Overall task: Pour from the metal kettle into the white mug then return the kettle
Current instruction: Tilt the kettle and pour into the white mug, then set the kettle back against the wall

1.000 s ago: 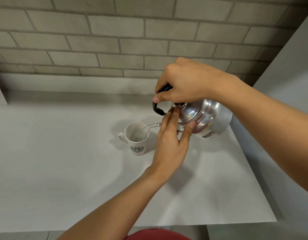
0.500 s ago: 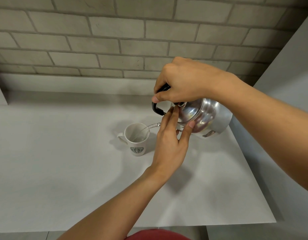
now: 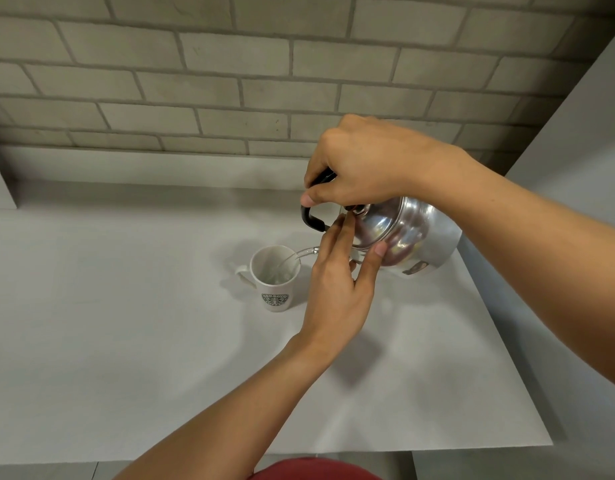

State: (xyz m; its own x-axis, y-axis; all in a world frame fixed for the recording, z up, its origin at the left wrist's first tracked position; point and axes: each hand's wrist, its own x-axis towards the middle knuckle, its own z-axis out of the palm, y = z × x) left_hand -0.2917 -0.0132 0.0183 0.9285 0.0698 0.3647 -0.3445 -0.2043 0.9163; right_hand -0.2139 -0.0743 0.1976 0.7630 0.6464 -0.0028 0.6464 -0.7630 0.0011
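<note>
Your right hand (image 3: pixel 361 164) is closed around the black handle of the tilted kettle (image 3: pixel 413 237); your left hand (image 3: pixel 337 285), fingers open, presses its lid. Keep the tilt steady so the stream lands inside the mug (image 3: pixel 274 277), just left of your left hand on the surface (image 3: pixel 126 341).

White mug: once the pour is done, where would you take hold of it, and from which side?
By its handle, coming from the mug's left. The white mug stands upright on the counter with the handle pointing left, away from the tilted metal kettle and both hands, so that side looks open. The left hand sits close on its right, steadying the kettle lid.
</note>
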